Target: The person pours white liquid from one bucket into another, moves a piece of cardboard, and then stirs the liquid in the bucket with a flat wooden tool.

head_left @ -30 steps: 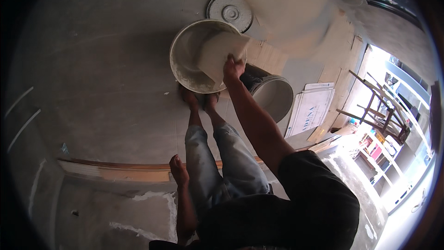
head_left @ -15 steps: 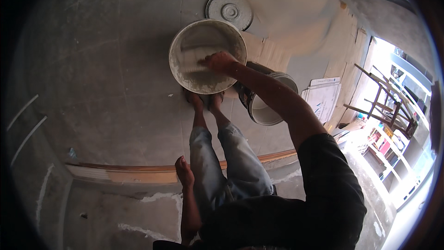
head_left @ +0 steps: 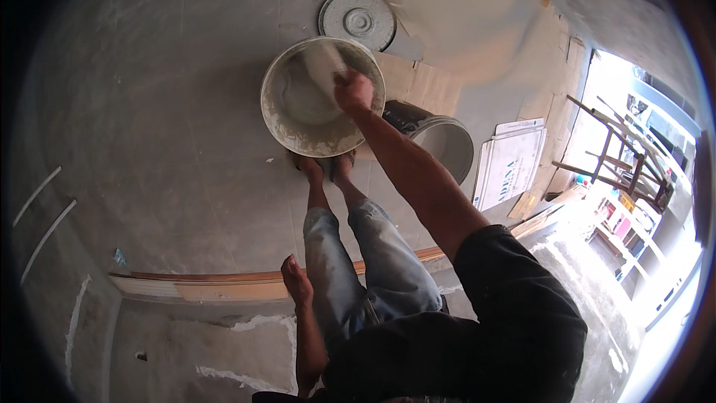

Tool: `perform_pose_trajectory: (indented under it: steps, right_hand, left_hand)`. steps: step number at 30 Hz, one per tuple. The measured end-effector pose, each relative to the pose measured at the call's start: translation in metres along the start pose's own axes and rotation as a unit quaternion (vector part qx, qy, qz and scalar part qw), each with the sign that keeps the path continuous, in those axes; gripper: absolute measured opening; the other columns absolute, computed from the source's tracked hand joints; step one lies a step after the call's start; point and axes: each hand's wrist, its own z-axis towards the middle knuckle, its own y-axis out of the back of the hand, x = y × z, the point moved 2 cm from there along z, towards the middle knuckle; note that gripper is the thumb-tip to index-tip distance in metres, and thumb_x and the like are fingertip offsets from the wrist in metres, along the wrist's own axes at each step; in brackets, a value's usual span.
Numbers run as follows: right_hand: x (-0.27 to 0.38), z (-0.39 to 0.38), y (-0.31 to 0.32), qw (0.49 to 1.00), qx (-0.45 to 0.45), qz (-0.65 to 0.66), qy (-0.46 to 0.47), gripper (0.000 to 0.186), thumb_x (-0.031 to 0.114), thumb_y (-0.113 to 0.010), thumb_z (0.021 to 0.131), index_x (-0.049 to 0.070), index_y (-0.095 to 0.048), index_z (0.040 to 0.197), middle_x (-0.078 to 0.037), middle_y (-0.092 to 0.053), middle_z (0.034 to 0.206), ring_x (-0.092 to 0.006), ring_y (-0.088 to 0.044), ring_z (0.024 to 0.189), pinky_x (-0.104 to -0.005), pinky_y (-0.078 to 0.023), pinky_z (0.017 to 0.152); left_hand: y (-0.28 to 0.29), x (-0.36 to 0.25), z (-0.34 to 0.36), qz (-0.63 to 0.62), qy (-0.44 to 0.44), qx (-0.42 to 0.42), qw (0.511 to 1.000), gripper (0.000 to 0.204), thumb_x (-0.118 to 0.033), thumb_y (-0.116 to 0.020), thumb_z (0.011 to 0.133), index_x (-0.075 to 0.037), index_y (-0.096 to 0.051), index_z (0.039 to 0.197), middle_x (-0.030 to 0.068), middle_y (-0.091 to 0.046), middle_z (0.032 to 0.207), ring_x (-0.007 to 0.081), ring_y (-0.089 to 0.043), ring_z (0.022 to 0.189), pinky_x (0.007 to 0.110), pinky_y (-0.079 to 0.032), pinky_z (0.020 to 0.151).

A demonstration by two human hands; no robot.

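My right hand (head_left: 354,92) is closed round the handle of a broad-bladed putty knife (head_left: 322,66), whose pale blade is smeared by motion. The knife is inside a large round bucket (head_left: 273,116), its blade towards the far wall. A pale grey coating covers the bucket's inside, with patchy residue along the near wall. The bucket stands just in front of my feet. My left hand (head_left: 297,282) hangs beside my left thigh, holding nothing, its fingers loosely extended.
A second, dark bucket (head_left: 446,145) lies tilted right of the first. A round lid (head_left: 359,21) lies beyond it. Cardboard sheets (head_left: 440,89) and a flat white carton (head_left: 510,164) are at right. A wooden strip (head_left: 224,283) runs behind my feet; a wooden stool (head_left: 623,157) stands by the bright doorway.
My right hand has turned the putty knife from lying crosswise in the bucket to pointing at its far wall. My left hand stays by my thigh. The view has shifted slightly.
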Motion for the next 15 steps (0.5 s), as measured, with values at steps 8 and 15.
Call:
perform_pose_trajectory:
  steps: [8, 15]
  right_hand:
    - [-0.054, -0.080, 0.004, 0.955, -0.162, 0.234, -0.083, 0.027, 0.021, -0.059, 0.085, 0.003, -0.060, 0.106, -0.019, -0.066, 0.092, -0.0360, -0.064, 0.091, -0.0381, -0.049, 0.078]
    - [0.001, -0.007, -0.016, 0.939, 0.071, -0.101, 0.322, 0.035, 0.015, -0.051, 0.084, 0.009, -0.052, 0.119, -0.016, -0.064, 0.096, -0.0324, -0.065, 0.086, -0.0438, -0.052, 0.072]
  left_hand:
    - [0.003, -0.009, -0.005, -0.007, 0.006, -0.013, 1.000, 0.057, -0.045, -0.031, 0.098, 0.005, -0.051, 0.116, 0.0216, -0.050, 0.117, 0.0345, -0.050, 0.108, 0.041, -0.040, 0.093]
    - [0.000, -0.009, -0.004, 0.011, -0.016, -0.007, 1.000, 0.054, -0.042, -0.032, 0.098, 0.004, -0.052, 0.116, 0.0219, -0.051, 0.117, 0.0346, -0.050, 0.109, 0.040, -0.039, 0.094]
